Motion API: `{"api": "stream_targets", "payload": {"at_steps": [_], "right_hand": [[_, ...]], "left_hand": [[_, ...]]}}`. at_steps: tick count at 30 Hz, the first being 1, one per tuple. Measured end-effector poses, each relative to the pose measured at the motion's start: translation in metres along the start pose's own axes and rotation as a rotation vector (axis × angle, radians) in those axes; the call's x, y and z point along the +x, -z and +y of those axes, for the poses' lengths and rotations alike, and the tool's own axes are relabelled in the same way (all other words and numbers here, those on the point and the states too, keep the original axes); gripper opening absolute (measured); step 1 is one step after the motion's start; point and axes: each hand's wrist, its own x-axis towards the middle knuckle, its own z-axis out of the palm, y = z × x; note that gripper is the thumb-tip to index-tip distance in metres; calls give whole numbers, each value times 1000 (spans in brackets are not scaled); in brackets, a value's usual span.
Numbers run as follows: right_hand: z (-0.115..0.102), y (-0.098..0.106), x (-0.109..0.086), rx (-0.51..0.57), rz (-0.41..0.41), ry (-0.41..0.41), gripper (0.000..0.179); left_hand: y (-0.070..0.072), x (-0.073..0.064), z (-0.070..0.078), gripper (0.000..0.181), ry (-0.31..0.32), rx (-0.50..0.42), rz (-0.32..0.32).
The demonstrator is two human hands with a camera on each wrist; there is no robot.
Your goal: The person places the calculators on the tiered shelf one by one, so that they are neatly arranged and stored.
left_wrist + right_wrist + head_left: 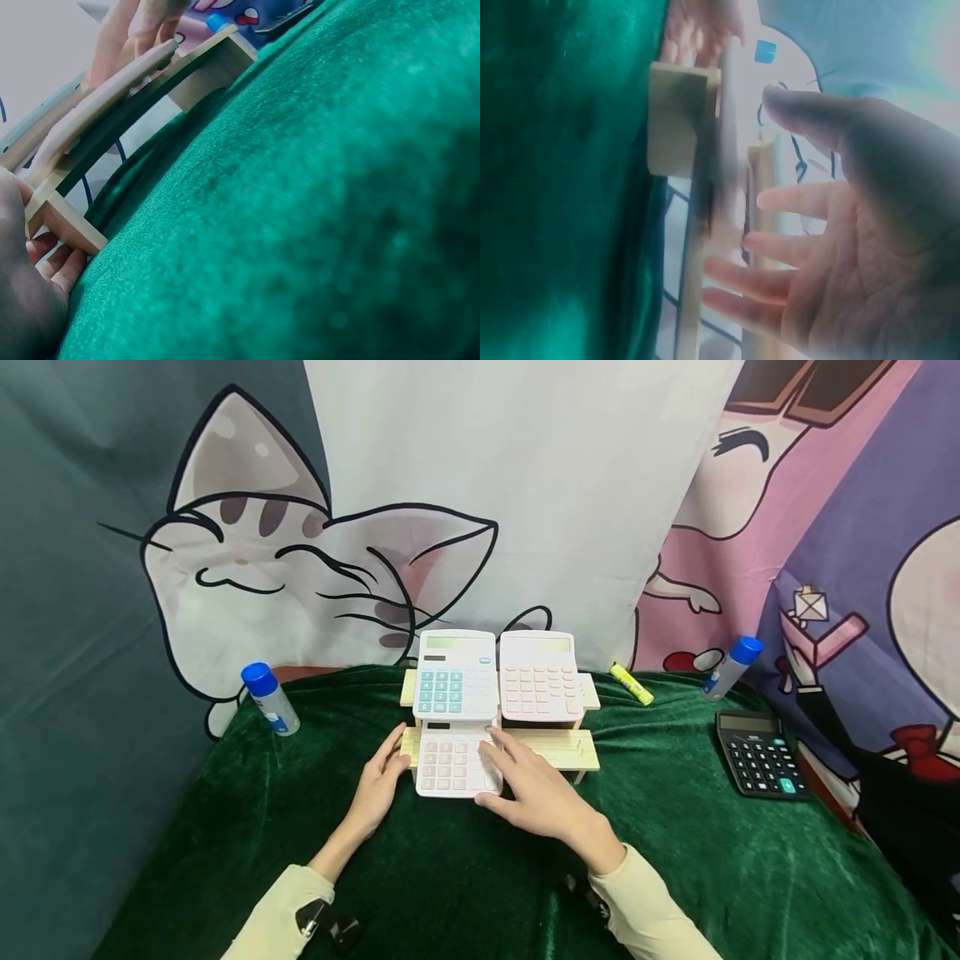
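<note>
A white calculator with pink keys (pixel 444 764) lies on the lower step of a two-tier wooden stand (pixel 551 749). Over its right side is my right hand (pixel 540 789), fingers spread and fairly straight, fingertips at the calculator's face; the right wrist view shows this hand (pixel 855 217) with thumb and fingers apart. My left hand (pixel 378 785) holds the stand's left end, thumb in front and fingers behind the wooden leg (pixel 73 223). On the upper tier stand a white calculator with teal keys (pixel 457 677) and another with pink-edged keys (pixel 538 681), side by side.
Green velvet cloth (pixel 465 877) covers the table. A blue-capped bottle (pixel 272 700) stands at the left, a second one (pixel 732 669) at the back right. A yellow tube (pixel 632 684) and a black calculator (pixel 761 756) lie to the right. Cartoon-printed curtain (pixel 555 468) hangs behind.
</note>
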Motion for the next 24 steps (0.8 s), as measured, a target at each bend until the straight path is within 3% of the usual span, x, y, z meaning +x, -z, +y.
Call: {"api": "stream_targets", "payload": {"at_steps": [5,11,17,24], "right_hand": [[20,16,-23,3,78,4,52],[70,39,-53,91,313,-51,28],[137,53,-82,169,558,-236,22],[194,68,-112,297,730,-479,34]], "left_hand": [[-1,0,0,56,3,3,6],[0,0,0,56,3,6,8],[0,-1,-1,55,2,6,10],[-2,-3,0,54,3,-6,15]]}}
